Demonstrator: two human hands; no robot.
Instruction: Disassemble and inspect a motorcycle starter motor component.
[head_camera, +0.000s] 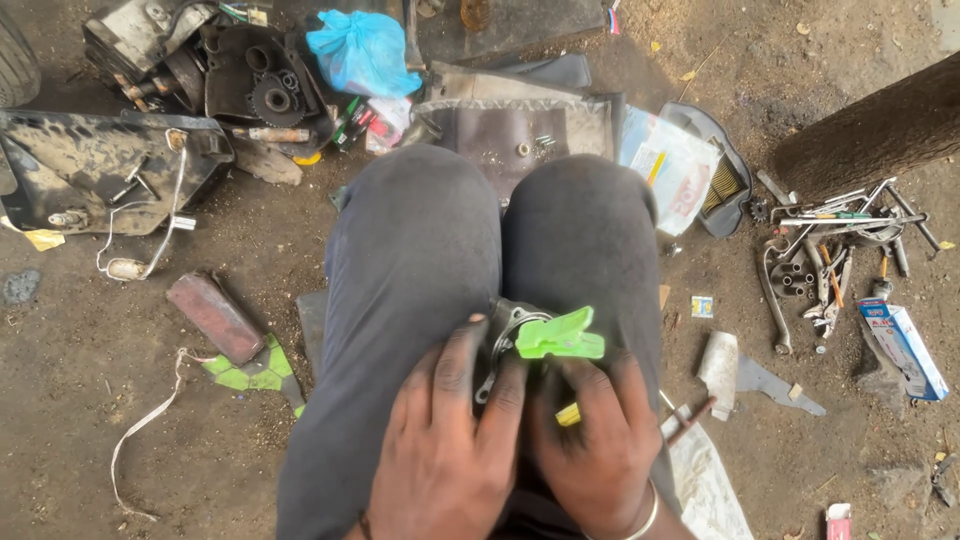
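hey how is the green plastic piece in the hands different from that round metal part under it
The green plastic piece is bright lime, flat and wedge-like; the round metal part is dull grey and ring-shaped. The green piece shows almost whole above the right hand, while the metal part is largely hidden behind the left hand and the green piece. Both are held over the person's knees.
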